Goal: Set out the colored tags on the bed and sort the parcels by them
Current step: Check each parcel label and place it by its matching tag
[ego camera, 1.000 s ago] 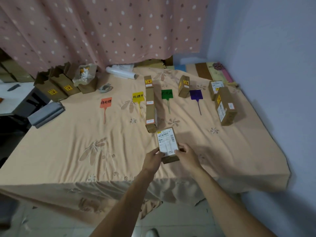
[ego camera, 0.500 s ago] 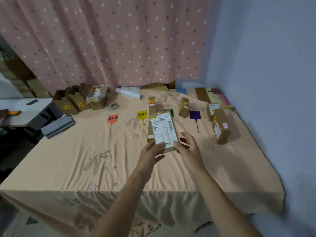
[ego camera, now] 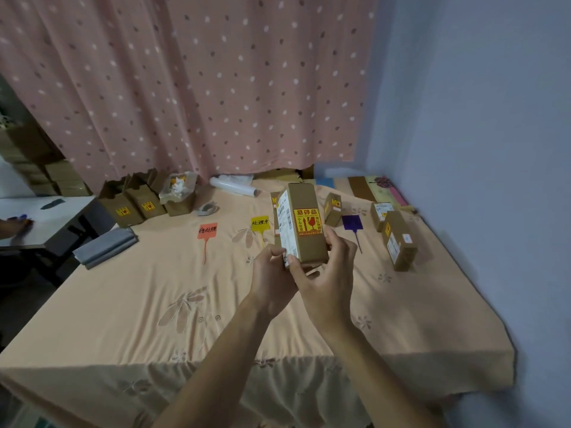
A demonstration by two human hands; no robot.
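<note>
As left hand [ego camera: 269,278], right hand [ego camera: 331,273] hold parcel [ego camera: 310,247] | fragile sticker [ego camera: 307,222] turned forward

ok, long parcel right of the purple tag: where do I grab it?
Probably mid-length, from above, pinching across its two long side faces: the long parcel lies lengthwise on the bed, narrow across, top face uncovered.

A parcel [ego camera: 309,242] of matt brown cardboard is shown, faced with a white paper label [ego camera: 286,234]. The bed [ego camera: 154,298] is covered in matt peach cloth, and a cloth curtain [ego camera: 200,88] is hung behind.
</note>
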